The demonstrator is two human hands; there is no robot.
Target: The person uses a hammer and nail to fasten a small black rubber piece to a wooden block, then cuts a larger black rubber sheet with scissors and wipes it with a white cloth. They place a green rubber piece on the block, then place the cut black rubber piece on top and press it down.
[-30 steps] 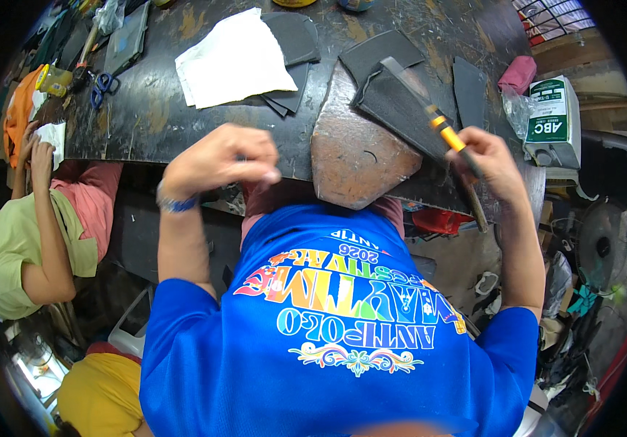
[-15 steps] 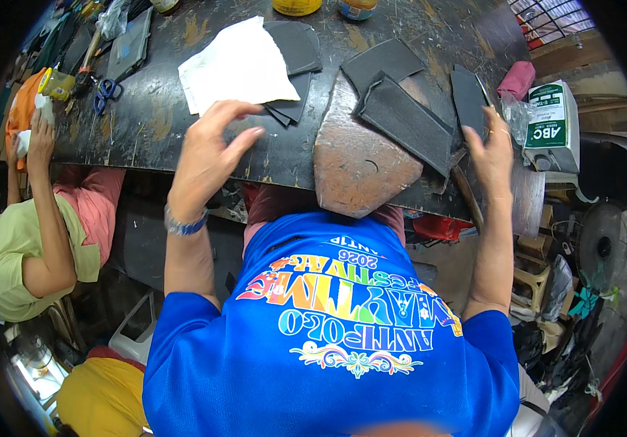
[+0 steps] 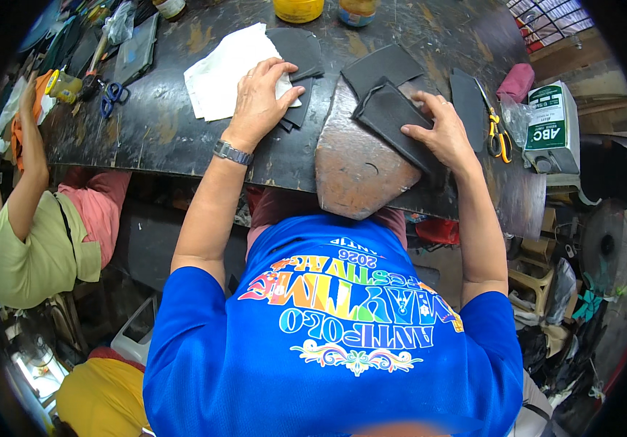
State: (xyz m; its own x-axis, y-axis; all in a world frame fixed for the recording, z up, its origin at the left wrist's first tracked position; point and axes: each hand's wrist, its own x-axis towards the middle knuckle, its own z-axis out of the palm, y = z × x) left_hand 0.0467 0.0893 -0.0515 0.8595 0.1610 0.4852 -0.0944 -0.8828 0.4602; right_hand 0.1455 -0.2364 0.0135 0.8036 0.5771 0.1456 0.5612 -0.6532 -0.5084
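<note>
My left hand rests over the right edge of white sheets, its thumb and fingers apart. Under and beside the sheets lie flat black pieces. My right hand touches a long black padded piece, thumb and fingertips spread over its right side. That piece lies slantwise on a worn wooden board, partly over another black piece. Right of my right hand, a narrow black piece lies beside scissors with yellow and black handles.
Blue-handled scissors and a yellow-lidded jar lie at the left. A yellow tub and a jar stand at the far edge. At the right are a pink bundle and a green-white box. Another person works at left.
My left hand has moved right and away from me onto the white sheets. My right hand has left the scissors, whose handles now show, and come left onto the black padded piece.
</note>
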